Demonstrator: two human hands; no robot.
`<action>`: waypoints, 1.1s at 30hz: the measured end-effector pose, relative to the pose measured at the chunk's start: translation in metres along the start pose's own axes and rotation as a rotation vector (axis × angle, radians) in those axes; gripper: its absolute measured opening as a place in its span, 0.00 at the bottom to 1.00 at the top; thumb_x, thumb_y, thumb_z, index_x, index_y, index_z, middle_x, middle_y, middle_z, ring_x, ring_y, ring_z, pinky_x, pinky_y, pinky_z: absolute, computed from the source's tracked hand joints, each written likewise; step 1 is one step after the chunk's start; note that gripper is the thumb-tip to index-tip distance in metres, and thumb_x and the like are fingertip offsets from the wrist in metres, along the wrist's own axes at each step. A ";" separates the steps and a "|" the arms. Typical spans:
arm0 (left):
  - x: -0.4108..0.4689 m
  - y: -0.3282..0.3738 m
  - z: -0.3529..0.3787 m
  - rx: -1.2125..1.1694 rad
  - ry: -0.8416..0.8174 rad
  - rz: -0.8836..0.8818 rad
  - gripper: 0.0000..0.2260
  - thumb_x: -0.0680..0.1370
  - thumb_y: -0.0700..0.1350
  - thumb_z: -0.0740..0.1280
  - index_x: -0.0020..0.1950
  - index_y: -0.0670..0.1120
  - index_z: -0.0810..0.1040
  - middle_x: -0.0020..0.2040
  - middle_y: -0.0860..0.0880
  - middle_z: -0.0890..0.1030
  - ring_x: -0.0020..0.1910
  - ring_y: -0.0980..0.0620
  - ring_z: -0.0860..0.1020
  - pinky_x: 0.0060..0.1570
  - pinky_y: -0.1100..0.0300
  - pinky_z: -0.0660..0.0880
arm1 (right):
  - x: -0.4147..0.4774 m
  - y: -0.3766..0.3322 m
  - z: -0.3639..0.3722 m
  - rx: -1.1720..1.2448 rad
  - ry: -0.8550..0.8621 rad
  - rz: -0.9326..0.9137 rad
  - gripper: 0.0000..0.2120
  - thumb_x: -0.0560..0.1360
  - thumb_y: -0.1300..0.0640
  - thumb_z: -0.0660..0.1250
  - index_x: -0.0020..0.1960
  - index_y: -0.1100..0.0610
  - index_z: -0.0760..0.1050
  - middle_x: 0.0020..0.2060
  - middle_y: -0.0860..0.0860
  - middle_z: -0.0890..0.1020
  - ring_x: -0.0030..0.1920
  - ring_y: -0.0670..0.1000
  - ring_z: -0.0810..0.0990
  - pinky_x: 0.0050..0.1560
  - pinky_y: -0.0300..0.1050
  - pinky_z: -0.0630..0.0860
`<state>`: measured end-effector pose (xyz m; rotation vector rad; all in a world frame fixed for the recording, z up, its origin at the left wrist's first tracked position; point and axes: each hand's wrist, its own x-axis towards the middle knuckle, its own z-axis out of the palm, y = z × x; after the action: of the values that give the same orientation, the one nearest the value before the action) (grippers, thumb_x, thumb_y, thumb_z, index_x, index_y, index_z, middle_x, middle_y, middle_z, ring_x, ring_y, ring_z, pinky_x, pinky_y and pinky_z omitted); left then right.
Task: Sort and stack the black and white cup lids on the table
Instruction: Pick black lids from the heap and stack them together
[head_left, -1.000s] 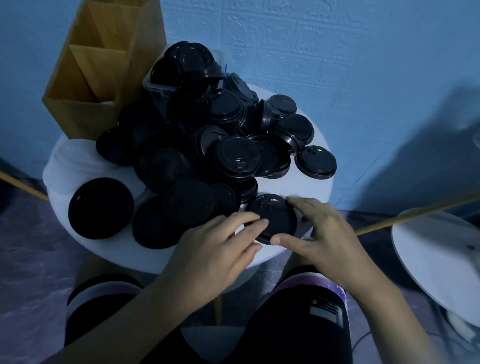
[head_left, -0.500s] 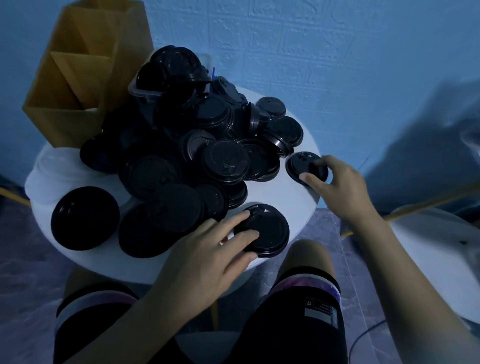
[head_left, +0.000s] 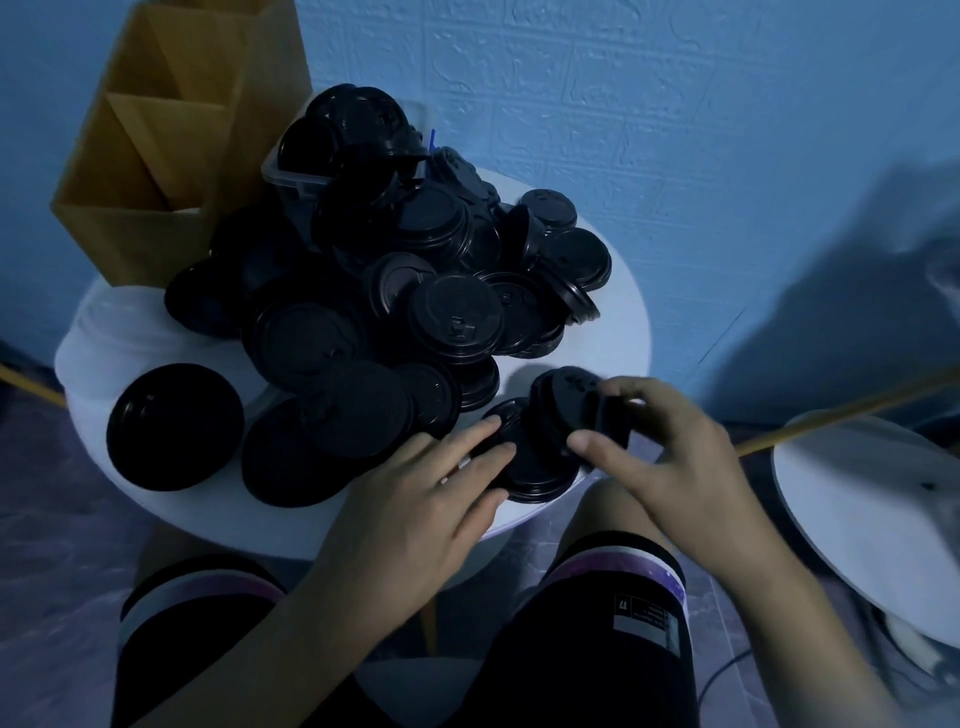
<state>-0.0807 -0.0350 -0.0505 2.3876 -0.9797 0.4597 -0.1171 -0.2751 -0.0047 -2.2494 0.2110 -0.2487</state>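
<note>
The right hand (head_left: 670, 457) pinches a small black lid (head_left: 566, 410) by its rim, thumb at the near edge and the other fingers (head_left: 631, 389) curled over the far edge, so it is closed on that lid and holds it tilted just above a larger black lid (head_left: 535, 473) lying flat near the lower right edge of the worktop (head_left: 618, 332). The left hand (head_left: 415, 514) grasps nothing: its fingers (head_left: 467, 441) lie spread and flat, pressing down on the left part of the larger lid, apparently to steady it. The held lid overlaps the larger one in the picture; whether they already touch I cannot tell.

Judged from this, the stacking has barely started. At most one small pile is forming under the hands, low and right of centre. Around it, the bulk of the work is left: a loose heap of black lids (head_left: 415, 291) fills the middle of the round worktop, lids lying flat, on edge and overlapping without order. More black lids spill from a clear tub (head_left: 291, 179) in the upper middle. A few large black lids lie singly at lower left, one (head_left: 174, 426) apart from the heap near the edge.

White lids are hard to make out against the white worktop; pale shapes at the left edge (head_left: 98, 332) may be some, but I cannot say. The wooden holder (head_left: 156, 135) at upper left shows no lids in the compartments that can be seen.
</note>
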 end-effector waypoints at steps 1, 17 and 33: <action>0.000 0.000 0.000 0.013 -0.001 0.004 0.15 0.81 0.50 0.67 0.67 0.50 0.80 0.71 0.54 0.77 0.46 0.53 0.77 0.39 0.54 0.81 | -0.004 -0.003 0.004 -0.007 -0.021 -0.013 0.23 0.67 0.38 0.76 0.59 0.42 0.78 0.55 0.38 0.81 0.58 0.37 0.79 0.57 0.32 0.72; -0.003 0.004 0.000 -0.033 0.101 -0.134 0.10 0.78 0.51 0.73 0.57 0.50 0.82 0.63 0.56 0.82 0.40 0.54 0.79 0.38 0.58 0.79 | -0.011 -0.009 0.019 -0.210 -0.182 -0.129 0.40 0.70 0.30 0.69 0.78 0.43 0.65 0.69 0.37 0.74 0.69 0.41 0.68 0.69 0.45 0.69; -0.008 0.003 -0.005 -0.079 0.139 -0.138 0.07 0.79 0.49 0.66 0.48 0.51 0.83 0.38 0.57 0.80 0.36 0.56 0.75 0.33 0.62 0.72 | -0.003 -0.014 0.017 -0.267 -0.303 -0.165 0.42 0.69 0.37 0.76 0.79 0.40 0.62 0.74 0.32 0.65 0.61 0.41 0.74 0.69 0.39 0.68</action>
<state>-0.0888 -0.0295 -0.0490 2.3003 -0.7531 0.5178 -0.1153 -0.2527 -0.0046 -2.5373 -0.1095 0.0394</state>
